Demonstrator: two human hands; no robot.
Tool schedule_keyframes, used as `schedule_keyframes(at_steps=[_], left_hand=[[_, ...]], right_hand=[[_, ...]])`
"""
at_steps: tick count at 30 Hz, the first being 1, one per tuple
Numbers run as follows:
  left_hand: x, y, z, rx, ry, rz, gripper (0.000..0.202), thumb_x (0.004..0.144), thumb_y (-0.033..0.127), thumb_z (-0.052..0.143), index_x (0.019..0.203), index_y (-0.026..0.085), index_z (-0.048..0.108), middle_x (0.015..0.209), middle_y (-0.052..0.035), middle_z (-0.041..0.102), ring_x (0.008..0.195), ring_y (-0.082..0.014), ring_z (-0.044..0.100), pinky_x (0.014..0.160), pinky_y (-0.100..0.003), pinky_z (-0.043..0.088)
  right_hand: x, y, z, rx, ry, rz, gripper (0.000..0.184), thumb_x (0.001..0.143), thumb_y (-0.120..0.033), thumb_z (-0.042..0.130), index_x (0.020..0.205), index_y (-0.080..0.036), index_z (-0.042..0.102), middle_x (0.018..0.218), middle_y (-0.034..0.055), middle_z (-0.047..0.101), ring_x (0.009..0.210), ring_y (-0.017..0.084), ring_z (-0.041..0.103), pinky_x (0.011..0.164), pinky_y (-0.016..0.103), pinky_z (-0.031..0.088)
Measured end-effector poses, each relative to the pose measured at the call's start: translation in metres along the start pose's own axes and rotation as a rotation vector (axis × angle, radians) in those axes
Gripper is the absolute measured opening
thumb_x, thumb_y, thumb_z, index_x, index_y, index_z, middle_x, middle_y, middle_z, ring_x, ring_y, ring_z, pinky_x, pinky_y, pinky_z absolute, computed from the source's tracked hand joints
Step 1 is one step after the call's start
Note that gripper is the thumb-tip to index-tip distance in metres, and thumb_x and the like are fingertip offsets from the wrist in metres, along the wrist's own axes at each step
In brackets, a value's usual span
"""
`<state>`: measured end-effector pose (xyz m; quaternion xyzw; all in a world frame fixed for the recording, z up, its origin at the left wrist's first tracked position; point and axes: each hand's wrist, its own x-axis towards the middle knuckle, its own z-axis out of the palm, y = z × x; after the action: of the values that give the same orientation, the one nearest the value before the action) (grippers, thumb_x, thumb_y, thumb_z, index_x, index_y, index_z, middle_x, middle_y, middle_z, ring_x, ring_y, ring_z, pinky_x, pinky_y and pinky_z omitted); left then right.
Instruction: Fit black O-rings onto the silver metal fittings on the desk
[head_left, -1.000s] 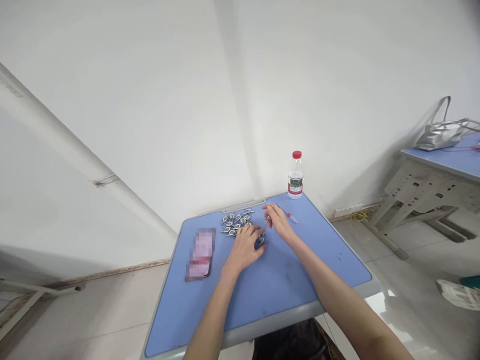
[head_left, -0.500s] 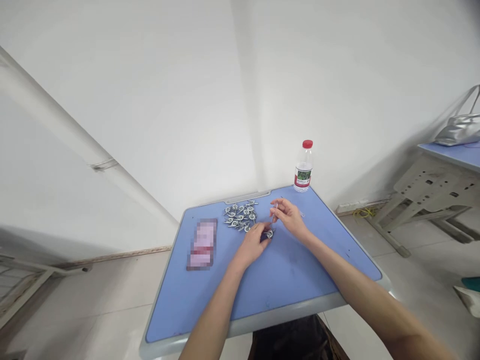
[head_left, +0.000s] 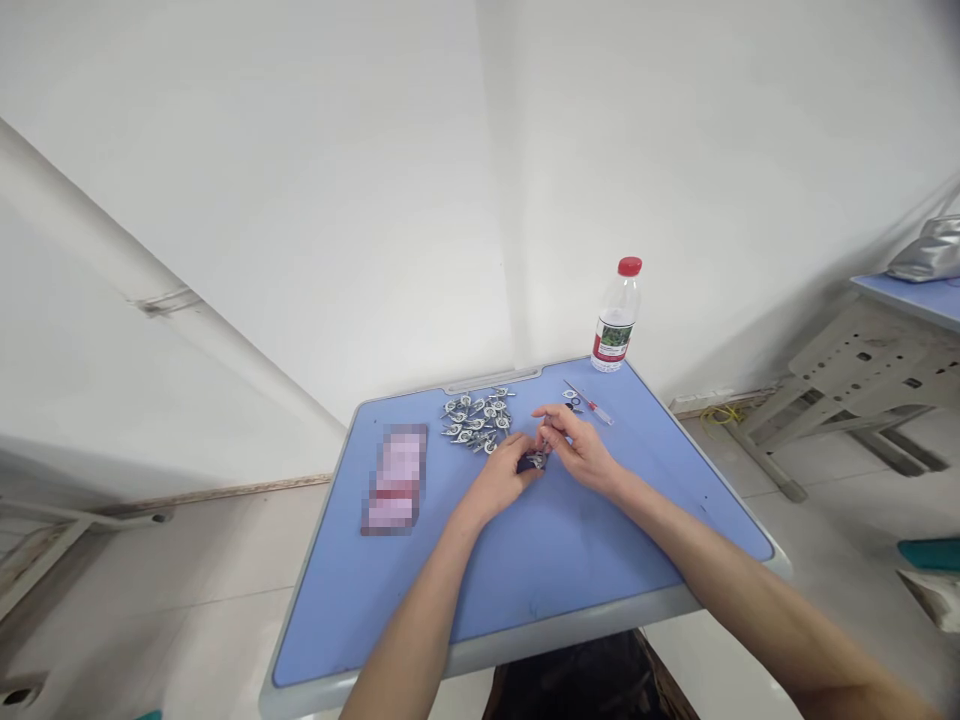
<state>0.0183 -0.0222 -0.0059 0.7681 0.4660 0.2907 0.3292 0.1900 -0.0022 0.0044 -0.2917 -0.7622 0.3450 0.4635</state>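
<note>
My left hand (head_left: 499, 485) rests on the desk with its fingers closed on a small metal part (head_left: 537, 460) with a dark body. My right hand (head_left: 581, 448) meets it from the right, finger and thumb pinching a thin, pale rod-like piece (head_left: 545, 432) at that part. The fingers cover most of both pieces, so their exact kind is unclear. Just beyond my left hand lies a pile of small silvery metal parts (head_left: 475, 420) with round heads and pins. A screwdriver (head_left: 592, 405) with a clear and red handle lies behind my right hand, beside small rings (head_left: 572, 397).
The blue desk (head_left: 585, 560) stands against a white wall. A water bottle (head_left: 616, 320) with a red cap is at its back right corner. A blurred pinkish rectangular item (head_left: 396, 480) lies on the left. Another desk (head_left: 862, 350) with a silver bag (head_left: 928, 252) stands at right.
My right hand has lowered toward the part in my left hand, and the thin piece is now less visible. The screwdriver and rings have come into view behind it. The view has shifted slightly.
</note>
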Motion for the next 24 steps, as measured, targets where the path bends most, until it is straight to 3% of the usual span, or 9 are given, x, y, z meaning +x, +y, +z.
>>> schedule_keyframes(at_steps=[10,17,24], left_hand=[[0.0012,-0.0055,0.0018,-0.004,0.012,0.005,0.017,0.073,0.014,0.059,0.089,0.018,0.058,0.090,-0.0014,0.056,0.082,-0.0168,0.054,0.073,-0.029,0.044],[0.0019,-0.0061,0.0022,-0.051,-0.003,0.034,0.025,0.074,0.012,0.060,0.098,0.020,0.062,0.101,-0.0029,0.059,0.090,-0.0186,0.056,0.081,-0.032,0.046],[0.0018,-0.0057,0.0027,-0.006,0.022,0.009,0.016,0.074,0.015,0.060,0.090,0.019,0.061,0.091,-0.0016,0.057,0.083,-0.0171,0.055,0.075,-0.030,0.045]], right_hand=[[-0.0017,0.0057,0.0037,-0.131,-0.032,-0.072,0.023,0.097,-0.022,0.035,0.118,-0.022,0.046,0.079,0.0018,0.060,0.073,0.015,0.059,0.070,0.030,0.050],[-0.0002,-0.0024,-0.0004,-0.251,-0.033,-0.162,0.024,0.096,-0.022,0.041,0.117,-0.022,0.053,0.097,0.0078,0.058,0.081,0.018,0.058,0.071,0.032,0.050],[0.0014,0.0039,0.0020,-0.256,0.068,-0.184,0.024,0.094,-0.022,0.046,0.115,-0.023,0.058,0.089,0.0056,0.059,0.078,0.017,0.057,0.071,0.031,0.051]])
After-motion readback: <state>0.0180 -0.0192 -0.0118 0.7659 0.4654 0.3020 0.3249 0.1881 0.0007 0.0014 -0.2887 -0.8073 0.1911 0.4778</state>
